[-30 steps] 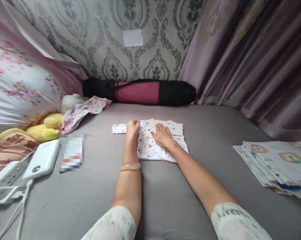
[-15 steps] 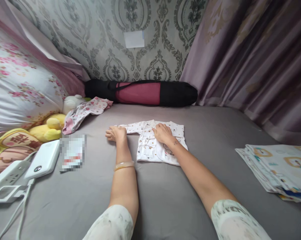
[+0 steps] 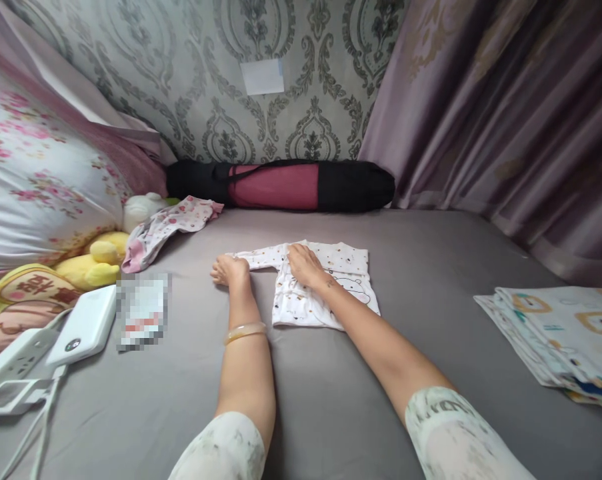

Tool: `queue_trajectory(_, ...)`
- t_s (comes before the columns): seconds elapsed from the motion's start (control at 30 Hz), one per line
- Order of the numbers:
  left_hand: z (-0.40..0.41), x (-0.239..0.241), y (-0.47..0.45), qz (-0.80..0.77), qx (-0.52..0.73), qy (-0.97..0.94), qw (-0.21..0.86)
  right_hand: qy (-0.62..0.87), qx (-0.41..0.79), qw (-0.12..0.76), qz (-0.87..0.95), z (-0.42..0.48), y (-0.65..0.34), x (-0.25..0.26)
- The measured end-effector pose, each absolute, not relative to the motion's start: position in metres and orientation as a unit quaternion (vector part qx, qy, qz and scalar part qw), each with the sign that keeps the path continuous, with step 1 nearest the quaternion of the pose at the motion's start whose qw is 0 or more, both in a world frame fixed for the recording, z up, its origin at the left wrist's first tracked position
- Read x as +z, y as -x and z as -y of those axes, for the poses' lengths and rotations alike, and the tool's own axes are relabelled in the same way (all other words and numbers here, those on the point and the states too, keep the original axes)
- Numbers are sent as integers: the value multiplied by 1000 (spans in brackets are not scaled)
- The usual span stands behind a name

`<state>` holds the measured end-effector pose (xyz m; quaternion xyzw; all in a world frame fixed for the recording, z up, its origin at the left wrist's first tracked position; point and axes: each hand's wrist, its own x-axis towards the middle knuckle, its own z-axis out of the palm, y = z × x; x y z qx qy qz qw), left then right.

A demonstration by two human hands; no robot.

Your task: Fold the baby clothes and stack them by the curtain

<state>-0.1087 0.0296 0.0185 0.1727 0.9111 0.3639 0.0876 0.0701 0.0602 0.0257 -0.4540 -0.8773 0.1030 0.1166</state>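
A small white printed baby shirt (image 3: 331, 293) lies partly folded on the grey bed sheet (image 3: 331, 387). My left hand (image 3: 229, 270) grips the end of its left sleeve (image 3: 261, 257), which is stretched out to the left. My right hand (image 3: 303, 263) rests on the shirt near the sleeve's base, fingers curled and pressing the cloth down. A pale bangle (image 3: 245, 331) sits on my left wrist.
A stack of folded printed cloths (image 3: 555, 330) lies at the right. A pink-patterned garment (image 3: 168, 223) is at the back left beside plush toys (image 3: 98, 257). A power bank (image 3: 83, 325) and power strip (image 3: 11, 363) are at the left. A black-and-pink roll bag (image 3: 281, 185) lines the wall.
My left hand pulled the sleeve out to the left and holds it stretched. My right hand slid left across the shirt toward the sleeve's base.
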Motion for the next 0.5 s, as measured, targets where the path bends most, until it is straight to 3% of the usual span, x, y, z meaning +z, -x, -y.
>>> queue_trajectory(0.13, -29, 22, 112, -893, 394, -196, 99, 458, 103, 111, 876, -69, -66, 25)
queue_trajectory(0.23, -35, 26, 118, -841, 495, -182, 117, 465, 106, 98, 874, -75, -66, 23)
queue_trajectory(0.37, -46, 32, 125, -684, 686, -109, 222, 483, 132, 81, 862, -76, -64, 26)
queue_trajectory(0.5, -49, 35, 126, -577, 757, -75, 297, 487, 151, 62, 858, -74, -61, 31)
